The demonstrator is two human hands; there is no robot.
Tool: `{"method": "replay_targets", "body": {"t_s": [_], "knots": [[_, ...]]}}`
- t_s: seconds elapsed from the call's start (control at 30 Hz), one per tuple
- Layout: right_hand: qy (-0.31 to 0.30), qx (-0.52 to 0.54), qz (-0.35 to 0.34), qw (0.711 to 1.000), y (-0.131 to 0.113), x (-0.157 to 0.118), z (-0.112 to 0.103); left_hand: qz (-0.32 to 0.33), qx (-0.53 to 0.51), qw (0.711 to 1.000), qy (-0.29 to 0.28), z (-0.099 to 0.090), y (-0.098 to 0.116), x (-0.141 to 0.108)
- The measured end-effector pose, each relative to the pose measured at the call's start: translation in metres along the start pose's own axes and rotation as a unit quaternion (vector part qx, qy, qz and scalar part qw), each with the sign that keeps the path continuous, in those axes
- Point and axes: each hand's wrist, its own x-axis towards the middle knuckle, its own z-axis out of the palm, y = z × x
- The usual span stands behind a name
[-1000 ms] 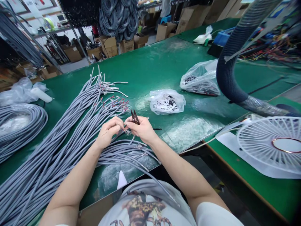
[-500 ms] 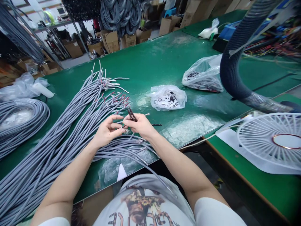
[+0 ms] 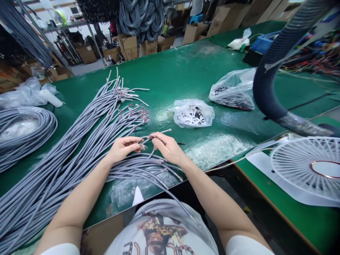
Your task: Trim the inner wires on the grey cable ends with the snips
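My left hand [image 3: 124,148] pinches the frayed end of a grey cable, with bare wire strands [image 3: 144,147] fanning out past the thumb and a small dark piece at the fingertips. Close on its right, my right hand [image 3: 168,148] is closed, thumb against fingers; what it holds is mostly hidden, with something dark at the fingertips. A pale-tipped grey cable [image 3: 166,131] runs just behind these fingers. A thin black item [image 3: 181,143] shows beyond the right hand. Beneath both hands lie more grey cables [image 3: 132,165] with stripped ends.
Long bundles of grey cables [image 3: 77,141] cross the green table [image 3: 164,78], some ends showing red wires. A plastic bag of small black and white parts [image 3: 193,115] lies ahead, another bag [image 3: 233,92] farther right. A coiled cable [image 3: 45,138], a ribbed hose [image 3: 268,81] and a white fan [image 3: 305,159] flank them.
The dark, narrow two-pronged tool that stood up from my right fingers no longer shows there. My right hand has turned and drawn slightly right; the left fingers have closed together.
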Motion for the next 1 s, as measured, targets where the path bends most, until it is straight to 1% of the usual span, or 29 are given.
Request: {"method": "replay_targets", "body": {"t_s": [0.07, 0.17, 0.3, 0.47, 0.6, 0.77, 0.83, 1.0], "knots": [[-0.013, -0.068, -0.035, 0.997, -0.003, -0.006, -0.001, -0.004, -0.007, 1.000, -0.006, 0.001, 0.002, 0.000], [-0.022, -0.142, -0.070, 0.987, -0.004, -0.008, 0.003, -0.003, -0.007, 1.000, -0.013, 0.002, 0.004, 0.000], [-0.025, -0.178, -0.100, 0.979, -0.002, -0.004, 0.008, 0.007, -0.004, 1.000, -0.020, 0.001, 0.002, -0.001], [-0.038, -0.233, -0.109, 0.966, -0.003, 0.000, 0.008, 0.014, -0.002, 1.000, -0.023, -0.001, -0.002, -0.001], [-0.062, -0.273, -0.116, 0.953, -0.004, 0.002, 0.005, 0.007, -0.008, 0.999, -0.035, -0.002, -0.002, -0.001], [-0.115, -0.307, -0.128, 0.936, -0.007, 0.009, -0.001, -0.005, -0.021, 0.999, -0.049, -0.002, -0.002, -0.001], [-0.134, -0.314, -0.130, 0.931, -0.008, 0.011, -0.003, -0.010, -0.026, 0.998, -0.052, -0.001, -0.003, -0.002], [-0.154, -0.314, -0.124, 0.929, -0.011, 0.014, -0.007, -0.019, -0.032, 0.996, -0.076, -0.002, -0.005, -0.001]]}}
